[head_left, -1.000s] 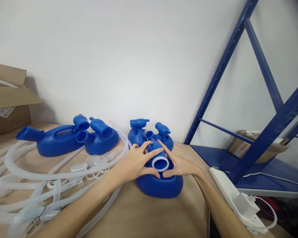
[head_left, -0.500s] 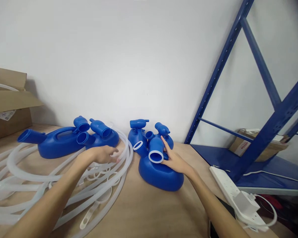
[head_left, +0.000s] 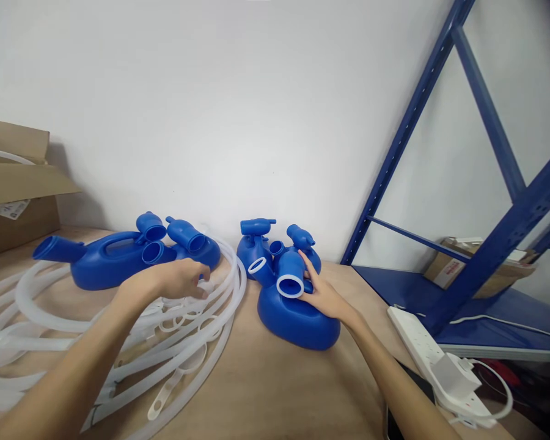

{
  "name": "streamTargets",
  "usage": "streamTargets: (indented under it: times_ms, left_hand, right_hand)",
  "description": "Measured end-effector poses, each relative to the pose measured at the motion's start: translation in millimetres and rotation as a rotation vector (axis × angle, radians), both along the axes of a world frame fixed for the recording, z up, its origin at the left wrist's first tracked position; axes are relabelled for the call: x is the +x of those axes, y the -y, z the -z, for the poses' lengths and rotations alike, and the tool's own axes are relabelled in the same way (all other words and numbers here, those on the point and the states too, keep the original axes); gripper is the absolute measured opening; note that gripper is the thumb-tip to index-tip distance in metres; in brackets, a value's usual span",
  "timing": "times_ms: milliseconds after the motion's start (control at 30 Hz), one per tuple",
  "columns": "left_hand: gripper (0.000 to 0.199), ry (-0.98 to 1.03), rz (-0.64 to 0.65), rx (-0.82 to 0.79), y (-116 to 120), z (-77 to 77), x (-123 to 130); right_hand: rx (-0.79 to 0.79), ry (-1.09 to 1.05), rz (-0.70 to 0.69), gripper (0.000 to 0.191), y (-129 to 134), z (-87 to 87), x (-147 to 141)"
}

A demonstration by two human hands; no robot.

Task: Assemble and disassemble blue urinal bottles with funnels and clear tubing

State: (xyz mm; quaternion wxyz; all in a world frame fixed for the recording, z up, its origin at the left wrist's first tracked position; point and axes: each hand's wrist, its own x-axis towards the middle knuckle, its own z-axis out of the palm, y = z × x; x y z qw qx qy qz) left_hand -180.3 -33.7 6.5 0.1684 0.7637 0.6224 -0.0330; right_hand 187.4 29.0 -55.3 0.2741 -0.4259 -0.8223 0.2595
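My right hand (head_left: 321, 294) grips a short, wide blue tube piece with a white rim (head_left: 289, 272), thumb and fingers on its right side. Directly beneath it on the table rests a blue plastic urinal bottle (head_left: 297, 322), whose slanted neck ends in a white ring (head_left: 257, 265). Over the coiled translucent hoses (head_left: 211, 333) hovers my left hand (head_left: 181, 280), its fingers bent and the tips apart. I see nothing held in it. Small clear and white plastic parts lie among the hoses just below that hand, partly hidden by it.
More blue bottles (head_left: 101, 266) with loose blue caps on top stand along the wall. An opened cardboard box (head_left: 22, 214) is at the left. On the right are a white power strip (head_left: 421, 342), a dark flat device (head_left: 412, 385) and a blue metal shelf (head_left: 499, 305).
My left hand has drawn back slightly leftward and up, with its fingers more bent. My right hand stays on the blue tube piece, which has barely shifted.
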Motion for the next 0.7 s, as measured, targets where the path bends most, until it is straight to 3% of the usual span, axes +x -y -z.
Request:
streamTargets:
  times_ms: [100,233,367,433,500,567,700]
  left_hand:
    - [0.042,-0.038,0.052,-0.094,24.4,-2.8,26.9]
    - [0.032,-0.223,0.093,-0.034,59.3,22.6,61.7]
    - [0.05,-0.253,0.187,0.091,82.7,58.7,52.7]
    - [0.055,-0.23,0.205,0.157,89.2,66.3,37.3]
    - [0.058,-0.219,0.189,0.231,92.8,62.9,23.7]
    - [0.062,-0.24,0.156,0.362,94.6,49.0,16.1]
    - [0.074,-0.426,-0.024,0.598,99.0,-1.3,14.9]
  right_hand:
    - [-0.004,-0.002,0.009,0.108,1.7,-1.0,-0.6]
    - [0.0,-0.006,0.01,0.108,3.1,-2.5,-1.6]
    - [-0.013,-0.003,-0.012,0.11,1.2,-2.2,-1.9]
    - [-0.006,-0.006,-0.013,0.111,-1.2,-0.5,-1.2]
    - [-0.001,-0.018,-0.012,0.113,-3.7,1.8,-0.2]
    - [-0.004,-0.026,-0.009,0.113,-5.4,3.6,0.6]
    - [-0.024,-0.021,0.003,0.113,-5.5,4.4,1.2]
